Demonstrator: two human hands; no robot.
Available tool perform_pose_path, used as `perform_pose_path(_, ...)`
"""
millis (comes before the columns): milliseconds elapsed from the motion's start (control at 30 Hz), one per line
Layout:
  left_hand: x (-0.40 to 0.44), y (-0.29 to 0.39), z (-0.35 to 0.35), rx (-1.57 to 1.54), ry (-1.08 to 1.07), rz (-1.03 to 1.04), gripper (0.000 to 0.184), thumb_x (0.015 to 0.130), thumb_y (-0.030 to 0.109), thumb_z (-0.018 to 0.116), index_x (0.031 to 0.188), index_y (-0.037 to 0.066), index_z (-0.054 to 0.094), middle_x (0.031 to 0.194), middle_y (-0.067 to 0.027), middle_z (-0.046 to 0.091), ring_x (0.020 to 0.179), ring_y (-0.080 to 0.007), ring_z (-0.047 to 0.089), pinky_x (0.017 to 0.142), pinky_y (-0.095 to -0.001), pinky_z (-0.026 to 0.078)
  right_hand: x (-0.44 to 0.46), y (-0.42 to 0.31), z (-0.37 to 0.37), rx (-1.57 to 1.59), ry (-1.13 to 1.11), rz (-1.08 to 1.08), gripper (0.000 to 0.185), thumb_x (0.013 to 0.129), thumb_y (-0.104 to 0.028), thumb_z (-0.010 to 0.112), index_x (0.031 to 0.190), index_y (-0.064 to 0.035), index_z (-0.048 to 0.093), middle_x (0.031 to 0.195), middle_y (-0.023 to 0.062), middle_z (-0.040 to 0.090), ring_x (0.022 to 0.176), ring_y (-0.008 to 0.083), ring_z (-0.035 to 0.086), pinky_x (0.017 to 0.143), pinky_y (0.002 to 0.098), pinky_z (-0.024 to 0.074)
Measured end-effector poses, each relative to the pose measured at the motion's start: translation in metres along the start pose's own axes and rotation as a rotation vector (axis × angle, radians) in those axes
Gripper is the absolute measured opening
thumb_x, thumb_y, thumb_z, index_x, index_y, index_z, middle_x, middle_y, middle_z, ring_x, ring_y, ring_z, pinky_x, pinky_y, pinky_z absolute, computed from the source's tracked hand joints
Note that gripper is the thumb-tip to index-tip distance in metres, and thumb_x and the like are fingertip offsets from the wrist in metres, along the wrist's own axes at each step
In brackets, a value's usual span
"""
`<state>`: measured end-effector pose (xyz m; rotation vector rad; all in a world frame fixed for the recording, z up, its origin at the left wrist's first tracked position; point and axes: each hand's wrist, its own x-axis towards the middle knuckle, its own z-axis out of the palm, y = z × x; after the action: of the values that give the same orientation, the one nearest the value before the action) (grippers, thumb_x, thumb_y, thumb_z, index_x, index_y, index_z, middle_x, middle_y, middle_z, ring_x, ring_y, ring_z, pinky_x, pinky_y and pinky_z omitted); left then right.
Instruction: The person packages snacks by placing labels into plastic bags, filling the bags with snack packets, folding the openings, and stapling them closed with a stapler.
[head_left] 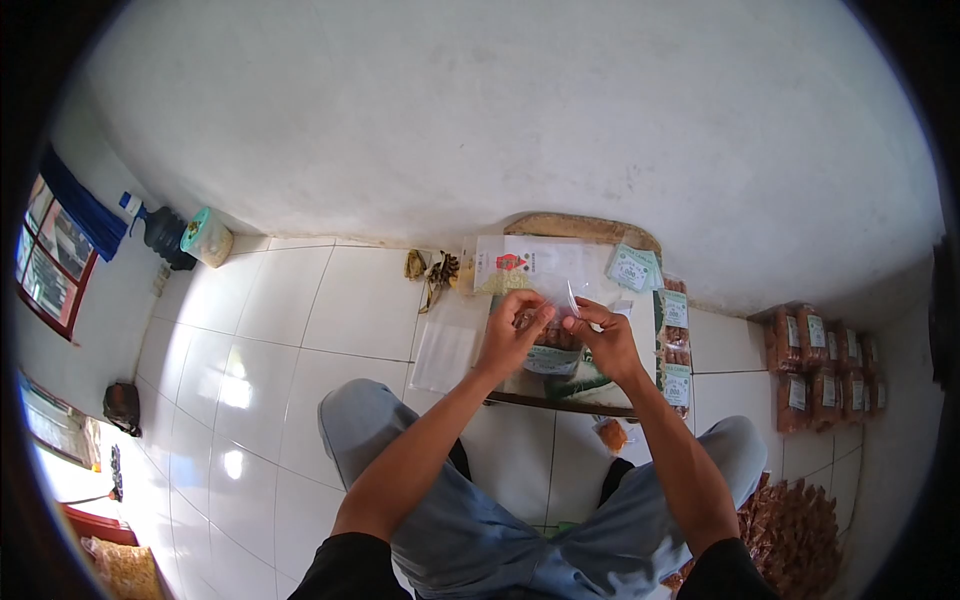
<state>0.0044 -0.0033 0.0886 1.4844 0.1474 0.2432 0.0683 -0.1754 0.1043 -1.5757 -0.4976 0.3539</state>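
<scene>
A clear plastic bag (552,358) with brown pieces and a green-and-white label stands or lies on a low table (540,222) in front of me. My left hand (515,328) pinches one side of the bag's clear top. On the other side, my right hand (603,338) grips the same plastic between thumb and fingers. Behind the hands is a flat printed bag (512,258) with a red mark. Several loose green labels (633,268) lie at the table's back right. Flat clear bags (443,358) rest by the left edge.
Filled, labelled packs (677,335) line the table's right side. More brown packs (823,365) stand by the right wall, with a brown heap (792,530) nearer me. Banana peels (437,275) lie left of the table. An orange-brown piece in plastic (612,433) is below its front edge.
</scene>
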Motion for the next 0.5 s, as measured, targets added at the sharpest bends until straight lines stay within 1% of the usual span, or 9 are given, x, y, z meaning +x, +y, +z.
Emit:
perform_pose_path(33,0.001,-0.001,0.001,-0.074,0.036,0.094,0.026,0.092,0.017,0.067,0.107,-0.003,0.061,0.105,-0.0077,0.064,0.09,-0.0088,0.06,0.075,-0.0243,0.051,0.0,-0.005,-0.001,0.015,-0.027,0.036,0.027,0.084,-0.017,0.073,0.106,-0.0011,0.07,0.121,0.0109,0.063,0.106,0.0179,0.058,0.091,0.0296,0.0439)
perform_pose_path(67,0.002,-0.002,0.002,-0.148,0.072,0.188,0.028,0.09,0.018,0.069,0.108,-0.002,0.061,0.101,-0.0073,0.065,0.088,-0.0093,0.061,0.074,-0.0252,0.051,0.002,0.002,-0.001,0.017,-0.025,0.038,0.027,0.084,-0.017,0.073,0.106,-0.0011,0.07,0.121,0.0109,0.063,0.106,0.0179,0.058,0.091,0.0296,0.0439)
perform_pose_path(133,0.001,0.009,0.003,-0.187,0.074,0.152,0.028,0.088,0.017,0.071,0.107,-0.002,0.063,0.097,-0.0058,0.066,0.086,-0.0086,0.06,0.074,-0.0247,0.05,0.008,0.015,-0.004,-0.052,0.014,-0.014,0.024,0.084,-0.017,0.073,0.104,-0.002,0.071,0.121,0.0104,0.063,0.11,0.0197,0.057,0.095,0.0304,0.0424)
perform_pose_path(200,0.001,0.01,-0.001,-0.225,0.077,0.115,0.028,0.087,0.016,0.073,0.107,-0.002,0.064,0.094,-0.0043,0.066,0.083,-0.0079,0.06,0.073,-0.0243,0.05,0.011,0.019,-0.009,-0.073,-0.015,-0.02,0.025,0.083,-0.017,0.074,0.104,-0.0037,0.072,0.119,0.0099,0.064,0.11,0.0207,0.057,0.096,0.0312,0.0424)
perform_pose_path(267,0.004,0.002,-0.007,0.014,0.049,0.125,0.022,0.086,0.014,0.074,0.1,-0.001,0.066,0.089,-0.0024,0.067,0.081,-0.0064,0.059,0.072,-0.0227,0.049,0.01,0.018,-0.013,-0.094,-0.043,-0.027,0.026,0.082,-0.018,0.076,0.105,-0.0054,0.072,0.118,0.0094,0.064,0.11,0.0216,0.057,0.096,0.032,0.0423)
perform_pose_path(333,0.003,0.0,-0.01,-0.044,0.054,0.113,0.018,0.086,0.012,0.073,0.097,-0.001,0.067,0.088,-0.002,0.067,0.081,-0.0059,0.059,0.072,-0.022,0.049,0.005,0.007,-0.018,-0.305,-0.044,-0.231,0.03,0.079,-0.018,0.078,0.107,-0.009,0.072,0.111,0.0091,0.064,0.107,0.0237,0.057,0.097,0.0337,0.0424)
perform_pose_path(367,0.003,0.0,-0.011,-0.104,0.058,0.103,0.015,0.087,0.011,0.072,0.093,-0.001,0.068,0.087,-0.0016,0.067,0.08,-0.0053,0.059,0.071,-0.0214,0.048,0.003,0.004,-0.021,-0.305,-0.044,-0.231,0.03,0.079,-0.018,0.078,0.107,-0.009,0.072,0.111,0.0091,0.064,0.107,0.0237,0.057,0.097,0.0337,0.0424)
perform_pose_path(433,0.004,-0.004,-0.012,-0.098,0.054,0.111,0.013,0.087,0.01,0.071,0.094,-0.001,0.067,0.086,-0.001,0.066,0.079,-0.0047,0.058,0.07,-0.0208,0.048,0.003,0.0,-0.027,-0.434,-0.086,-0.195,0.033,0.077,-0.019,0.079,0.108,-0.0104,0.071,0.106,0.0091,0.063,0.104,0.0249,0.058,0.095,0.0346,0.0436)
perform_pose_path(500,0.003,-0.002,-0.011,-0.092,0.048,0.12,0.012,0.088,0.01,0.07,0.094,0.0,0.067,0.086,-0.0005,0.066,0.077,-0.0041,0.057,0.069,-0.0203,0.047,0.003,0.001,-0.028,-0.418,-0.069,-0.183,0.032,0.078,-0.019,0.078,0.108,-0.0102,0.071,0.105,0.0088,0.063,0.103,0.0245,0.058,0.094,0.0344,0.0443)
